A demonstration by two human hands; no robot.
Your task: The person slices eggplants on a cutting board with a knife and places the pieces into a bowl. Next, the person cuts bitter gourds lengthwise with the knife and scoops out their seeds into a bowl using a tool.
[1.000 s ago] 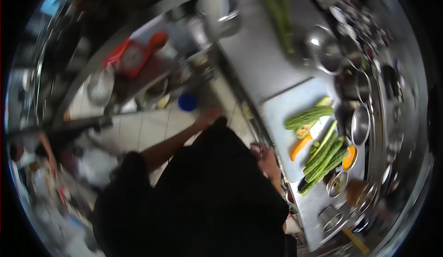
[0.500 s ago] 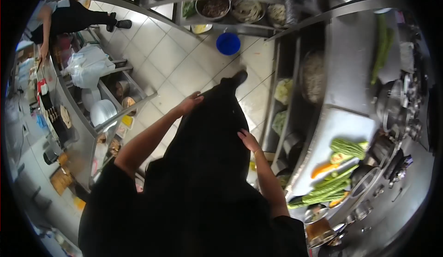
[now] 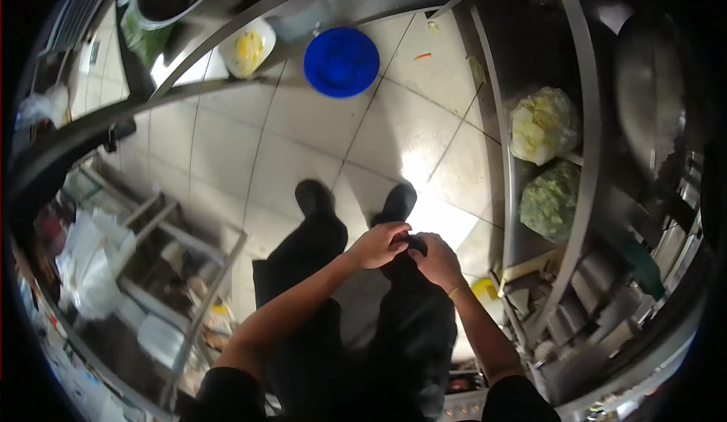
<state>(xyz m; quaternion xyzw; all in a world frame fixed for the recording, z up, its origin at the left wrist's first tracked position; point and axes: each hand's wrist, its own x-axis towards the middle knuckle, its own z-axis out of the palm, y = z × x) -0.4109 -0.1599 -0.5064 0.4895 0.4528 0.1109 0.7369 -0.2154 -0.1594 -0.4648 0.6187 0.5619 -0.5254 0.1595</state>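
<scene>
My left hand [image 3: 380,246] and my right hand [image 3: 439,261] are close together over my right leg, low in front of my body. The fingers of both are curled in on the dark cloth of the black trousers [image 3: 416,323], a bunched bit of it showing between the hands. A thin band [image 3: 456,291] circles my right wrist. Below the hands, my right black shoe [image 3: 399,201] stands on the tiled floor [image 3: 303,134], with the left shoe [image 3: 312,196] beside it. The fingertips are partly hidden.
Ahead on the floor is a blue basin [image 3: 341,62], near a white dish with yellow food [image 3: 248,49]. Bagged pale cabbage [image 3: 542,125] and bagged greens [image 3: 550,202] lie on the right lower shelf. Plastic bags [image 3: 92,263] hang by the left metal rack [image 3: 208,301].
My view has dropped closer to the floor. Both hands, apart beside my legs before, have come together at the right trouser leg. My left shoe now shows beside the right.
</scene>
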